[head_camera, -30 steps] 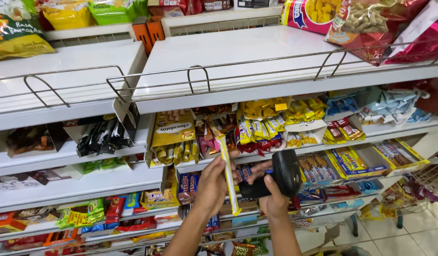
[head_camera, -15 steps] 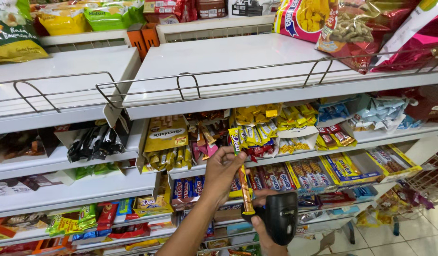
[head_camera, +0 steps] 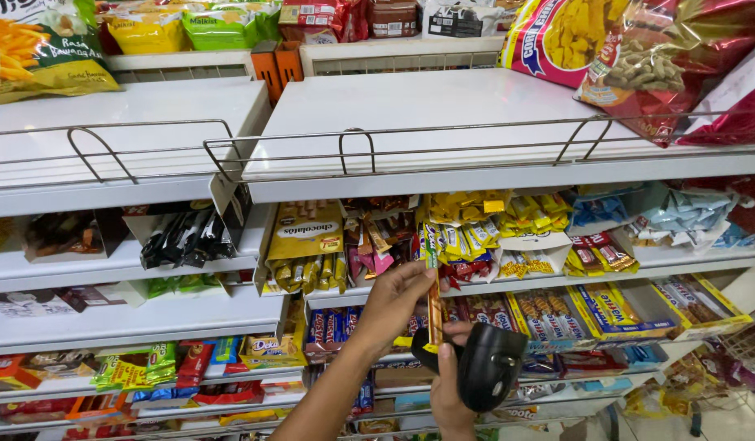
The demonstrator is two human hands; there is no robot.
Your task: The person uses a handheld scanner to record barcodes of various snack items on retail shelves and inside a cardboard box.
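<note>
Pinched between thumb and fingers of my left hand (head_camera: 394, 298), a long thin snack stick (head_camera: 434, 302) stands upright just below the middle of the frame. Its wrapper is narrow and flat, brown and orange along most of its length, with a yellow band near the bottom end and a lighter, green-tinged tip at the top. My fingers close on it about a third of the way down, so both ends stick out free.

Right beneath it, low and right of centre, my right hand (head_camera: 449, 384) wraps tight around a black handheld scanner (head_camera: 483, 365). Its rounded head sits just beside the lower end of the stick, and one fingertip of that hand reaches up to touch the yellow end of the wrapper.

Behind the stick runs a white shelf (head_camera: 508, 286) packed with small sweets: yellow wrapped candies (head_camera: 508, 216) just right of the stick's top, and a yellow display box of chocolate sticks (head_camera: 305, 245) to its left. Further left in the frame lies a tray of black packets (head_camera: 185, 238). Lower rows carry red and blue bars (head_camera: 336, 327) behind my left wrist and flat yellow and blue boxes (head_camera: 606, 309) toward the right.

Across the upper half stretches a bare white shelf top with a wire rail (head_camera: 357, 151). Big snack bags (head_camera: 630, 49) crowd the upper right corner.
</note>
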